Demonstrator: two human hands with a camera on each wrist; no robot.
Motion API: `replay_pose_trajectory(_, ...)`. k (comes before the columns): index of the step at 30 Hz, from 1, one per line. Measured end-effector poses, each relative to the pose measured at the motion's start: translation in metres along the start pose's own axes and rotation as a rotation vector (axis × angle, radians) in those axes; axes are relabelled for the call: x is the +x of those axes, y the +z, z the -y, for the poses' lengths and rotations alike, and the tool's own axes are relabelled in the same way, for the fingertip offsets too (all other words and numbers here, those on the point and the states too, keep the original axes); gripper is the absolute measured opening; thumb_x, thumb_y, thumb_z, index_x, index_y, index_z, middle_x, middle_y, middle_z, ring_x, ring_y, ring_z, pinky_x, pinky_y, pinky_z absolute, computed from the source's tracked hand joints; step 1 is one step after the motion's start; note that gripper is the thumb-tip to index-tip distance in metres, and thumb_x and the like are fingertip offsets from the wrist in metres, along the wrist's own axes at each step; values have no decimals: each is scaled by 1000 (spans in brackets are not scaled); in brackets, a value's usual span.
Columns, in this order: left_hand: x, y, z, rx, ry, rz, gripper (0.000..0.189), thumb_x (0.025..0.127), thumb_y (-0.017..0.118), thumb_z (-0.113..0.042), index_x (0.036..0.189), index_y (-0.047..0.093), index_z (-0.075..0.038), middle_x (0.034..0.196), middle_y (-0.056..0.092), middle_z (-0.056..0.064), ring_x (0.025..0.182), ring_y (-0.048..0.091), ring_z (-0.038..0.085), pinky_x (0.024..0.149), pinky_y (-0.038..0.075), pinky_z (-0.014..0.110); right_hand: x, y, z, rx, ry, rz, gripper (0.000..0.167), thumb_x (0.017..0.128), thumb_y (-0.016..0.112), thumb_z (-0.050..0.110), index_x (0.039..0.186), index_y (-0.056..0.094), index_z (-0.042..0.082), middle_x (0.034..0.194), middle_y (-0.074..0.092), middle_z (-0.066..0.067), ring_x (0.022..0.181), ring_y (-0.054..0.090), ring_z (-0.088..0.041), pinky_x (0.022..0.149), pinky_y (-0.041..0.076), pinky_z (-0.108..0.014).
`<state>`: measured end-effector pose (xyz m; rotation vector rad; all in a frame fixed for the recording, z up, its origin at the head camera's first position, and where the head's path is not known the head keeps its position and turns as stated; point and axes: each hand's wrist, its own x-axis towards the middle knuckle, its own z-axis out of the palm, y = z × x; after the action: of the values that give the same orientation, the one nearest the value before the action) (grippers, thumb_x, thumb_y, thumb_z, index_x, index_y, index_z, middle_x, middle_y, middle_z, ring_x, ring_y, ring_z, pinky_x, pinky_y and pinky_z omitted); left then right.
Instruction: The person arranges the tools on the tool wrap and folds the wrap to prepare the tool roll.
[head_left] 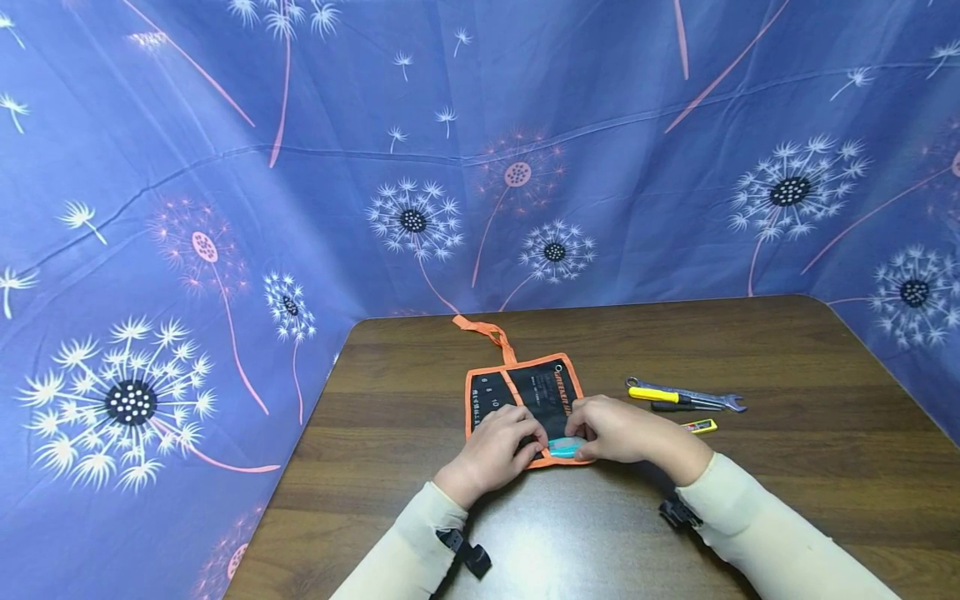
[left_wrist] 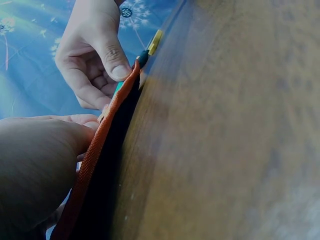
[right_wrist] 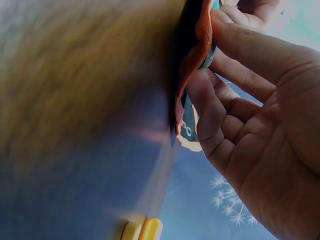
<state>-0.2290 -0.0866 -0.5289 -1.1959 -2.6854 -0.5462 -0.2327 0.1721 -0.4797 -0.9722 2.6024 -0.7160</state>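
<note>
A black tool pouch (head_left: pixel 551 387) with orange trim lies spread on the table, its orange strap stretching away toward the back. Low on its right half is a small teal, flat object (head_left: pixel 566 447) of a kind that does not show clearly. My right hand (head_left: pixel 618 427) pinches this teal object between thumb and fingers at the pouch's near edge. Beside it, my left hand (head_left: pixel 498 446) pinches the pouch's orange trim (left_wrist: pixel 95 145) near the teal object's left end. The right wrist view shows the right thumb and fingers close over the orange edge (right_wrist: pixel 197 55).
Right of the pouch lie a metal wrench (head_left: pixel 731 402), a yellow-and-black handled tool (head_left: pixel 654 394) and a dark slim tool (head_left: pixel 671 407). Nearer sits a small yellow item (head_left: pixel 700 426), partly behind the right hand. A blue dandelion-print cloth (head_left: pixel 465 100) hangs behind the wooden table (head_left: pixel 405 375).
</note>
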Motion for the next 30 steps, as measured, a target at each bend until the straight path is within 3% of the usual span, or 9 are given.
replay_pose_trajectory(8, 1, 0, -1, 9, 7, -4, 4, 104, 68, -30, 102, 72, -31, 102, 57, -17, 108, 56, 7, 92, 49, 33, 7, 4, 2, 4, -24, -2, 16, 84, 88, 14, 97, 79, 17, 87, 59, 5, 76, 58, -13, 65, 47, -27)
replay_pose_trajectory(30, 1, -1, -2, 55, 28, -7, 4, 104, 68, -30, 103, 72, -29, 101, 56, -14, 105, 57, 10, 87, 48, 33, 17, 10, 10, -43, -70, -6, 14, 84, 87, 12, 91, 77, 17, 85, 57, 4, 74, 55, -11, 66, 46, -27)
